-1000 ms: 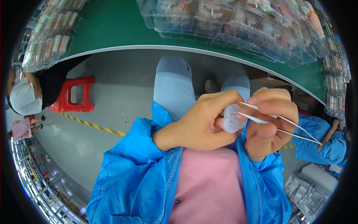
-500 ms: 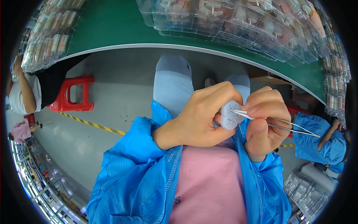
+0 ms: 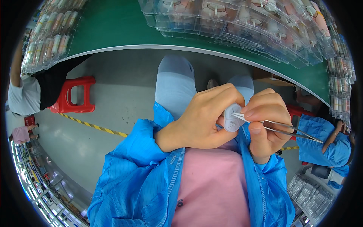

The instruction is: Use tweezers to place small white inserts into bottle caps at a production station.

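Note:
My left hand (image 3: 206, 119) is closed around a small pale grey-white part (image 3: 230, 123) with a rounded, lobed face turned to the right. Most of that part is hidden inside my fingers. Between the thumb and fingers of my right hand (image 3: 269, 123) are metal tweezers (image 3: 293, 130), their joined end pointing out to the right. The tweezer tips reach the upper half of the part's face; whether they grip something there is too small to tell. Both hands are held above my lap, in front of the pink shirt.
A green table (image 3: 113, 26) with a pale edge curves across the top. Stacked clear plastic trays (image 3: 227, 22) of small parts stand on it, with more trays (image 3: 49, 38) at left. A red stool (image 3: 75, 94) and a seated person are left; a blue-sleeved person (image 3: 317, 140) sits right.
The tweezers have tilted a little, their rear end dropping slightly, and the tips sit slightly further left on the part. My left hand has barely moved. The person at left has shifted an arm.

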`<state>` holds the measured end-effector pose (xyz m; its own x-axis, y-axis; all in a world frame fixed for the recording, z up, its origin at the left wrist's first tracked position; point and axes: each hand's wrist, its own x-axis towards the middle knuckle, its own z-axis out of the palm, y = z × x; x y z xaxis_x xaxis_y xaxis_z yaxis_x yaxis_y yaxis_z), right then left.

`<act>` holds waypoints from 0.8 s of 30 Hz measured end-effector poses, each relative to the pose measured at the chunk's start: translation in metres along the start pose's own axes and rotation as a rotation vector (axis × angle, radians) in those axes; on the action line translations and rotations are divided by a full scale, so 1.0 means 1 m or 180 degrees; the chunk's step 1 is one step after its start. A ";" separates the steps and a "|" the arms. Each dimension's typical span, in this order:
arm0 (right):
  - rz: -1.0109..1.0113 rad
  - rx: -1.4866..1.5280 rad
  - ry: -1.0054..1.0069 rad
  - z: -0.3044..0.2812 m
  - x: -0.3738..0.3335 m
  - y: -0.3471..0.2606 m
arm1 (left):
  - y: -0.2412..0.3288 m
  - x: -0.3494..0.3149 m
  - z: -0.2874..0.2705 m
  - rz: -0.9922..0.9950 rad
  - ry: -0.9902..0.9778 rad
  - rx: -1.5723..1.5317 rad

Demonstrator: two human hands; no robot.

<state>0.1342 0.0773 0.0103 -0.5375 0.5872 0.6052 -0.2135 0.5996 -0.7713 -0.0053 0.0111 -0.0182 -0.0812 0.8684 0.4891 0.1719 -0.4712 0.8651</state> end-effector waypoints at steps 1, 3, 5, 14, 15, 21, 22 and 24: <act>-0.0003 -0.0004 0.0001 0.000 0.000 0.000 | 0.000 0.000 0.000 -0.0009 -0.0003 0.0006; -0.0009 -0.0012 0.0002 0.000 0.000 0.000 | 0.000 -0.001 0.000 -0.0026 -0.0009 0.0016; -0.0023 0.0006 -0.0024 -0.001 0.001 0.001 | 0.000 0.000 0.001 0.0004 -0.0024 0.0047; 0.0022 0.0111 0.0148 0.003 -0.002 0.002 | 0.000 0.000 0.000 -0.0013 -0.0104 0.0055; -0.0009 0.0124 0.0169 0.003 -0.002 0.003 | 0.001 0.000 0.000 -0.0042 -0.0088 0.0057; -0.0013 0.0173 0.0200 0.003 -0.002 0.004 | 0.001 0.000 0.001 -0.0029 -0.0062 0.0030; 0.0001 0.0168 0.0177 0.003 -0.002 0.003 | 0.001 0.000 0.000 -0.0039 -0.0080 0.0039; 0.0027 0.0156 0.0131 0.002 -0.001 0.003 | 0.002 0.000 -0.001 -0.0059 -0.0118 0.0057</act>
<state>0.1323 0.0771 0.0069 -0.5057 0.6146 0.6054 -0.2492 0.5678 -0.7846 -0.0062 0.0102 -0.0161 -0.0482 0.8822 0.4684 0.1883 -0.4525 0.8717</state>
